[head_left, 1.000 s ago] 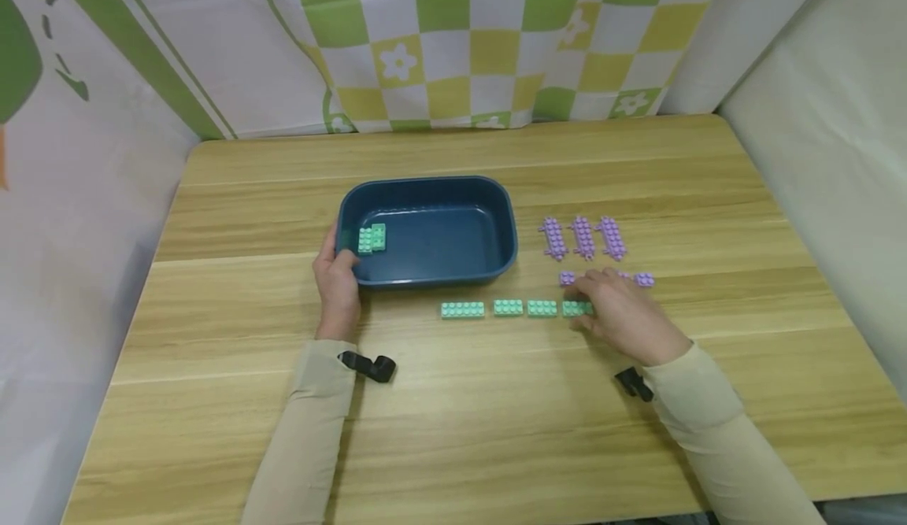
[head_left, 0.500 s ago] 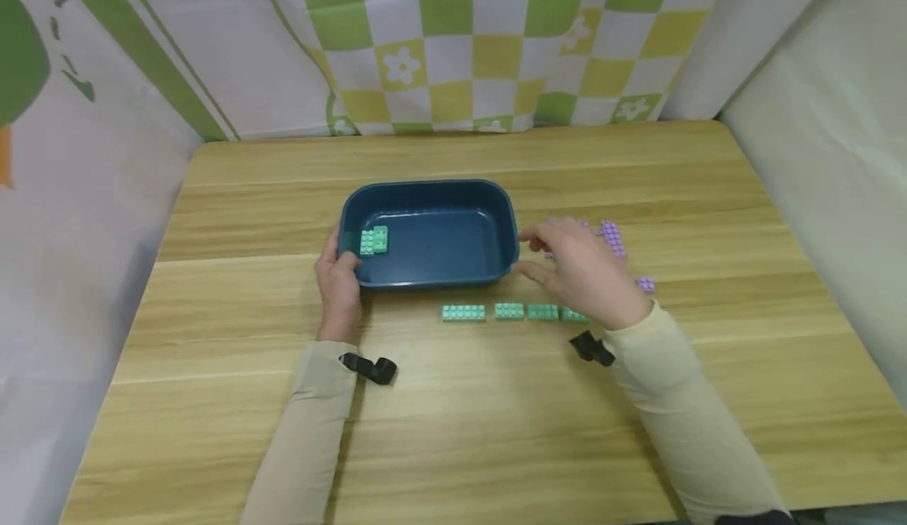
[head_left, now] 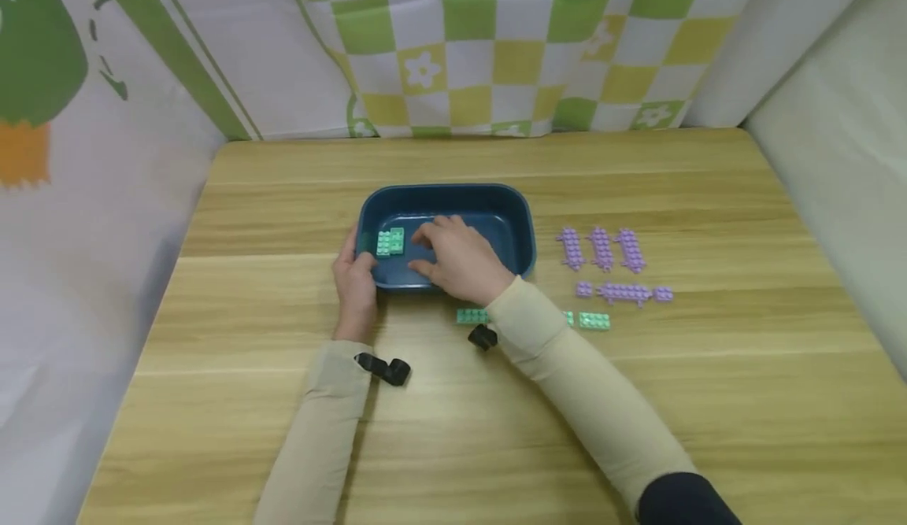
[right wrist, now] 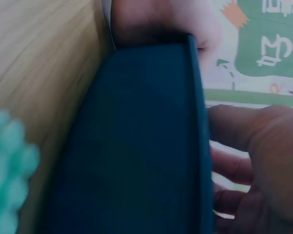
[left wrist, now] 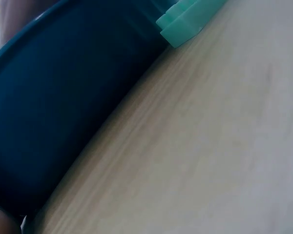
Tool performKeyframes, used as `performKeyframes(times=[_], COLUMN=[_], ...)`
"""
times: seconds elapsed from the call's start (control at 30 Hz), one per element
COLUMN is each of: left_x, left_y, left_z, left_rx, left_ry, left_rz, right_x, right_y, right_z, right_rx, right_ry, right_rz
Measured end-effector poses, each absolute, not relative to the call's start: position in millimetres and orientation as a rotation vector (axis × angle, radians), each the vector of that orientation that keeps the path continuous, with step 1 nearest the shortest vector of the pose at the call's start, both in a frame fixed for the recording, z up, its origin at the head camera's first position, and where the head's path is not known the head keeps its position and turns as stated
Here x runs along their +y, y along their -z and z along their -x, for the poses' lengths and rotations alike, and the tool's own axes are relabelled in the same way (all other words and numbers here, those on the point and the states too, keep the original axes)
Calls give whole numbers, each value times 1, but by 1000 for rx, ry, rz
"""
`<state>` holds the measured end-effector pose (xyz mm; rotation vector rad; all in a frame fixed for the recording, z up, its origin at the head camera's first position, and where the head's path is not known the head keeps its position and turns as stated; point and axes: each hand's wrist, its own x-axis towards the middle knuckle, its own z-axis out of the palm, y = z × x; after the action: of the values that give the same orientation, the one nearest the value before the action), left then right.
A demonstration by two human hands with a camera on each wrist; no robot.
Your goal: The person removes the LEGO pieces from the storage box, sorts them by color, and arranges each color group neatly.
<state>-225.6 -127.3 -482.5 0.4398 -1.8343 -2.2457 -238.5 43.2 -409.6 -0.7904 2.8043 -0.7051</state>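
Observation:
My left hand (head_left: 355,285) grips the left end of a dark blue rectangular tub (head_left: 520,253), thumb over the rim. Inside the tub, near that end, lie two light green building bricks (head_left: 390,242) side by side. Over the tub's middle is my right hand (head_left: 464,257), its thumb and forefinger apart and pointing toward those bricks, with nothing visible between them. The right wrist view shows the right hand's fingers (right wrist: 229,126) beyond the tub's near rim. In front of the tub runs a row of green bricks (head_left: 594,321), partly hidden by my right wrist.
Right of the tub lie three long purple studded pieces (head_left: 601,249). Below them, another long purple piece (head_left: 623,293) lies between two small purple bricks (head_left: 584,289). A checked cloth (head_left: 468,61) hangs behind the wooden table (head_left: 439,446).
My right hand has moved left from the green row, past the tub's right rim, to above its inside. The left hand has kept its grip on the tub. The head view has shifted slightly.

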Motion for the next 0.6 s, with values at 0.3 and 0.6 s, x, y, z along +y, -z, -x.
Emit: performKeyframes(times=[0.3,0.6], left_x=[-126,-127], left_y=[483,481], left_z=[226,226], left_rx=[-1830,-1860], left_ry=[2254,2219], left_rz=[-401,-448], right_x=[16,6], right_y=[421,429], right_z=[256,269], right_rx=[2784,2750], right_ry=[493,320], right_rz=[698,730])
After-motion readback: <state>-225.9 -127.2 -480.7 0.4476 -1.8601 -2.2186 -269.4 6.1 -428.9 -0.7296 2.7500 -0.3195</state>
